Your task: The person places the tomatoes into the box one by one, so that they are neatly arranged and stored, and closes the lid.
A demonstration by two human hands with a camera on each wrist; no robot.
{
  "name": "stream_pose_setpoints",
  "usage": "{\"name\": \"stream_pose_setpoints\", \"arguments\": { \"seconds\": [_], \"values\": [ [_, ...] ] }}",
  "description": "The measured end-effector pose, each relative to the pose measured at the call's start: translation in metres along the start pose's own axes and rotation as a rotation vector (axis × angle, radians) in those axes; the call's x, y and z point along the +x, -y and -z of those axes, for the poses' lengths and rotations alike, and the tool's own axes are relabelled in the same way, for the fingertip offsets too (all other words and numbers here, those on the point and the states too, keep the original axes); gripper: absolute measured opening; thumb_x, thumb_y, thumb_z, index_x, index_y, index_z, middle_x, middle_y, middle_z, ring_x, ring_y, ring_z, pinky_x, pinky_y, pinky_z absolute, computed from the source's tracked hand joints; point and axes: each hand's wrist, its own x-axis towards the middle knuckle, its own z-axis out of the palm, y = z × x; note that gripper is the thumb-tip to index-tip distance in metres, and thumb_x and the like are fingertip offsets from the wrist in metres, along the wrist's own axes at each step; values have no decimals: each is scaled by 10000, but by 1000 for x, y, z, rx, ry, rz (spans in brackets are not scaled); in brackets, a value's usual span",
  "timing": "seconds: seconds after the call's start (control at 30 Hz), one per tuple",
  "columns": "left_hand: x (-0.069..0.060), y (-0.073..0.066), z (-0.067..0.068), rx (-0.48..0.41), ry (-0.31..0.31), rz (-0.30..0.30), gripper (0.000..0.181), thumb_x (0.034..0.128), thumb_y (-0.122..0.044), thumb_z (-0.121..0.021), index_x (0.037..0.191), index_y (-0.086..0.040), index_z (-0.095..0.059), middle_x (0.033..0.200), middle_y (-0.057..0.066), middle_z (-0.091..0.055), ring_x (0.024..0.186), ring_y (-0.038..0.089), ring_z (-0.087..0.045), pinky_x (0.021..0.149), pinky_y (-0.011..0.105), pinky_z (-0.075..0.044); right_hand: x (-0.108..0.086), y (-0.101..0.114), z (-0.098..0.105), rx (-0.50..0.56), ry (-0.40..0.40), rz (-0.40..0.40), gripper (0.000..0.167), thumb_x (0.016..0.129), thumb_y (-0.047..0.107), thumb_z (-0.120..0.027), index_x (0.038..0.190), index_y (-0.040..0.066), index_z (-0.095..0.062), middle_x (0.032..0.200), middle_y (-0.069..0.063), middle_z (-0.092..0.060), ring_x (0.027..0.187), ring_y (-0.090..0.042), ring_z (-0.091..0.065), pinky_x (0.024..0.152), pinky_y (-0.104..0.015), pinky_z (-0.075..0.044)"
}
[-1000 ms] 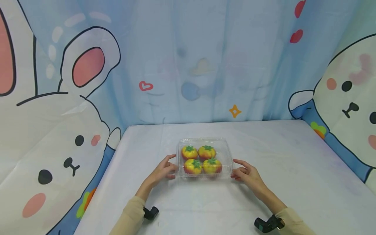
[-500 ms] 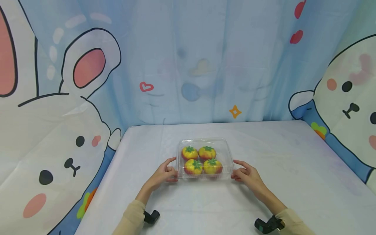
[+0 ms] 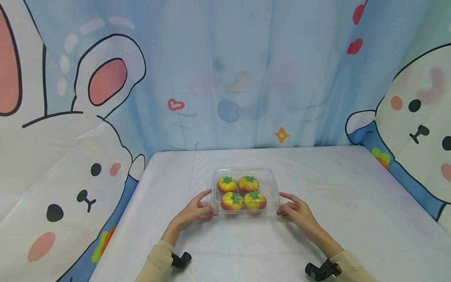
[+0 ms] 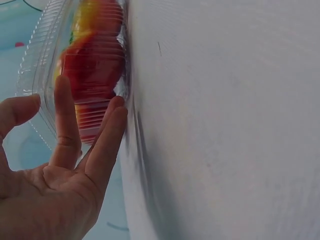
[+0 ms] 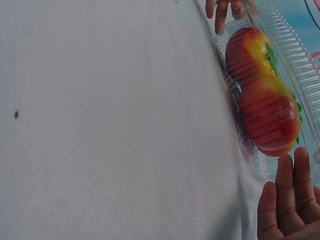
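A clear plastic clamshell box (image 3: 273, 190) lies on the table with its lid down. Inside sit several yellow-and-red fruits (image 3: 255, 200) with green leafy tops, grouped toward the box's left. My left hand (image 3: 195, 208) is at the left side, its fingertips against or very near the wall. In the left wrist view the fingers of that hand (image 4: 60, 185) are spread and mostly straight beside the ribbed plastic. At the opposite side is my right hand (image 3: 299, 213), index finger extended toward the wall. The right wrist view shows its straight fingers (image 5: 285, 185) at the box's end.
A white cloth (image 3: 243, 250) covers the table. Behind it hangs a blue curtain (image 3: 197, 51) printed with cartoon animals, and its printed sides flank the table left and right. Each wrist carries a black camera mount (image 3: 181, 260).
My left hand has shifted slightly toward me and closer in to the box's left side. The right hand and the box stay about where they were.
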Motion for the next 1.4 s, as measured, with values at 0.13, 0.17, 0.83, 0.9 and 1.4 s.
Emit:
{"name": "stream_pose_setpoints", "arguments": {
  "seconds": [0.13, 0.17, 0.83, 0.9, 1.4],
  "values": [
    [0, -2, 0, -3, 11, 12, 754, 921, -82, -584, 1552, -6, -178, 885, 14, -684, 942, 170, -673, 938, 448, -534, 0, -1, 0, -7, -6, -13, 565, 986, 130, -577, 1476, -29, -346, 956, -172, -706, 849, -133, -688, 781, -303, -585],
    [0, -3, -1, -3, 12, 15, 755, 920, -79, -584, 1551, -2, -176, 884, 15, -684, 945, 174, -674, 942, 453, -530, -1, -1, 0, -8, -7, -16, 566, 985, 131, -577, 1477, -28, -345, 956, -175, -706, 849, -134, -687, 781, -303, -584],
    [5, -15, -13, -98, -87, 132, 849, 842, 29, -604, 1561, -38, -158, 783, 40, -656, 874, 199, -677, 960, 479, -516, -3, 6, -2, -7, -8, 7, 552, 976, 99, -596, 1460, -39, -371, 984, -226, -698, 844, -137, -693, 772, -282, -585],
    [4, -16, -14, -93, -96, 141, 857, 834, 26, -610, 1562, -43, -164, 794, 52, -668, 876, 203, -677, 957, 485, -516, -5, 6, -3, -11, -9, 0, 556, 976, 101, -595, 1461, -43, -365, 980, -216, -701, 846, -140, -694, 773, -285, -585],
    [-1, -25, -10, 165, -200, 172, 701, 951, -192, -567, 1556, -81, -230, 1019, 106, -720, 1013, 234, -672, 939, 490, -524, -5, 6, 9, -106, -19, 53, 531, 994, 171, -582, 1444, -45, -400, 1018, -209, -697, 878, -168, -694, 758, -279, -585]
  ]
}}
